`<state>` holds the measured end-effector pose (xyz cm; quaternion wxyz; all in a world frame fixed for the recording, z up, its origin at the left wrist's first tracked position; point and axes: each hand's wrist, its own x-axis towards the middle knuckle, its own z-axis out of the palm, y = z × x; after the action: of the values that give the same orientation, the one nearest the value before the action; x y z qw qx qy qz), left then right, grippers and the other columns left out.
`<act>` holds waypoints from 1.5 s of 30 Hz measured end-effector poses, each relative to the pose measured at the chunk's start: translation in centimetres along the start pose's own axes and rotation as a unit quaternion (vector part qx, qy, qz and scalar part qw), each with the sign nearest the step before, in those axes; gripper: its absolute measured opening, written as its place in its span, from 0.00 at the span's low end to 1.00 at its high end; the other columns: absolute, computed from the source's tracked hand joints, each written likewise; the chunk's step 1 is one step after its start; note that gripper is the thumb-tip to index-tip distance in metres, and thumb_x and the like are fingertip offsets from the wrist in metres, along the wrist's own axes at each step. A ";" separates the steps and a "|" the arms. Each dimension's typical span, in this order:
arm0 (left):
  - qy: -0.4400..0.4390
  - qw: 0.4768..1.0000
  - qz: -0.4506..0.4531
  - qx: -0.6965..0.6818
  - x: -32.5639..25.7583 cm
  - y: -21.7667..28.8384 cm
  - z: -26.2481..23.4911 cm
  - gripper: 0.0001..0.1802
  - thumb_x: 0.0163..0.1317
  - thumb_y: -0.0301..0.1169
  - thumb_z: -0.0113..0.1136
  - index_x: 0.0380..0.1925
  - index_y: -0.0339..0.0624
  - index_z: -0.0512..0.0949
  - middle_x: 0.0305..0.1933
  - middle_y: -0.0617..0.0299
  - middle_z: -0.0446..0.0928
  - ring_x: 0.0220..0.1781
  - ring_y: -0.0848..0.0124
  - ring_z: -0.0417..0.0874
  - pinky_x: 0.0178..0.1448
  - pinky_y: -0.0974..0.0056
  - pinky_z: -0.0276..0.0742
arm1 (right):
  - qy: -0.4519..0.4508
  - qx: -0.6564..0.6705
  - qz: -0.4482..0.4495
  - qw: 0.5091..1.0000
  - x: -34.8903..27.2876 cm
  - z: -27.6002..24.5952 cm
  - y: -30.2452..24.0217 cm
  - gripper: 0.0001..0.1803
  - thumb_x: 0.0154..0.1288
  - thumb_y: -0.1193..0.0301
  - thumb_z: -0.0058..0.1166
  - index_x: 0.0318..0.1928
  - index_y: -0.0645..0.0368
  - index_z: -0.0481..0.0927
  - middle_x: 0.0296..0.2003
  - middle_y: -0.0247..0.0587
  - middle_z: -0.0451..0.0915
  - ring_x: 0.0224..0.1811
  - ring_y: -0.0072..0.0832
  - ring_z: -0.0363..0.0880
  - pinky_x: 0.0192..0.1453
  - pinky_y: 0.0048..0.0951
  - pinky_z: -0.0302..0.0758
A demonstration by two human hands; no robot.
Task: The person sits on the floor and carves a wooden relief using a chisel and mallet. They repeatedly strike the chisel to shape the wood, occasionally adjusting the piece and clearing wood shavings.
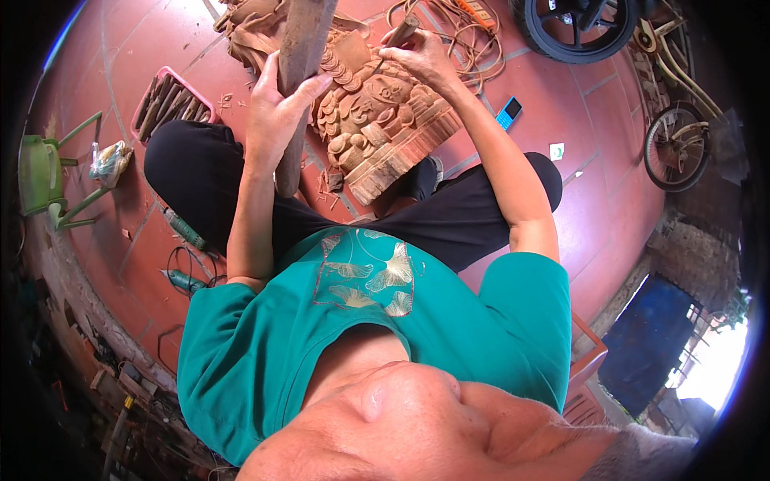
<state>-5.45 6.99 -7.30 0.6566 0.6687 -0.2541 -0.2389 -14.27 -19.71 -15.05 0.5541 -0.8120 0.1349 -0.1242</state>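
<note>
A reddish-brown wood carving (377, 120) with dense relief figures lies tilted on the floor in front of my crossed legs. My left hand (273, 108) is closed round a thick wooden club (293, 140), which stands up across the carving's left side and hides part of it. On the far right side of the carving, my right hand (425, 60) grips a chisel by its wooden handle (401, 32). The chisel's thin blade slants down toward the carved surface; whether its tip touches the wood I cannot tell.
Left of my knee stands a pink basket (210, 111) of wooden-handled tools, near a green chair (40, 172). Green power tools (184, 230) lie by my left thigh. A blue phone (508, 113), a coiled orange cord (486, 60), a black wheel (576, 32) and a bicycle wheel (678, 148) are on the right.
</note>
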 end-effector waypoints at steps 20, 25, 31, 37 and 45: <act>-0.027 0.998 -0.015 0.061 0.3 -0.5 0.8 0.27 0.62 0.37 0.72 0.56 0.36 0.75 0.37 0.64 0.81 0.33 0.79 0.78 0.38 0.70 0.75 | -0.005 0.010 -0.007 1.000 0.5 0.7 2.4 0.12 0.58 0.68 0.71 0.41 0.60 0.87 0.34 0.36 0.88 0.36 0.20 0.86 0.45 0.26 0.83; -0.031 0.998 -0.013 0.062 0.2 -0.5 0.7 0.26 0.62 0.35 0.72 0.56 0.36 0.75 0.36 0.65 0.81 0.33 0.80 0.77 0.37 0.71 0.75 | -0.028 -0.008 0.009 1.000 0.2 0.8 1.4 0.10 0.65 0.73 0.67 0.45 0.64 0.86 0.41 0.37 0.88 0.43 0.22 0.86 0.52 0.27 0.84; -0.035 0.997 0.023 0.072 0.1 -0.4 1.2 0.27 0.62 0.34 0.73 0.57 0.35 0.74 0.42 0.61 0.84 0.37 0.77 0.80 0.42 0.68 0.78 | -0.027 -0.045 -0.016 0.999 0.0 0.8 1.0 0.10 0.65 0.74 0.67 0.45 0.64 0.86 0.39 0.35 0.88 0.42 0.21 0.86 0.52 0.27 0.84; -0.077 0.952 0.058 0.290 0.1 -0.8 1.2 0.35 0.62 0.43 0.72 0.62 0.35 0.70 0.41 0.44 0.85 0.40 0.54 0.87 0.48 0.55 0.81 | -0.014 -0.045 -0.030 0.998 -0.1 1.1 0.7 0.14 0.59 0.69 0.71 0.44 0.61 0.87 0.35 0.38 0.89 0.38 0.22 0.87 0.46 0.28 0.83; -0.091 0.959 0.062 0.261 -0.2 -0.9 1.9 0.41 0.61 0.50 0.71 0.65 0.34 0.67 0.38 0.36 0.84 0.45 0.44 0.88 0.49 0.51 0.81 | 0.002 -0.043 -0.039 0.998 -0.1 1.0 1.9 0.13 0.59 0.68 0.71 0.43 0.61 0.87 0.34 0.39 0.88 0.36 0.23 0.86 0.44 0.29 0.82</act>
<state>-6.82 5.71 -8.29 0.4473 0.7750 -0.4073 -0.1830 -14.21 -19.47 -17.16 0.5132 -0.8393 0.1095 -0.1419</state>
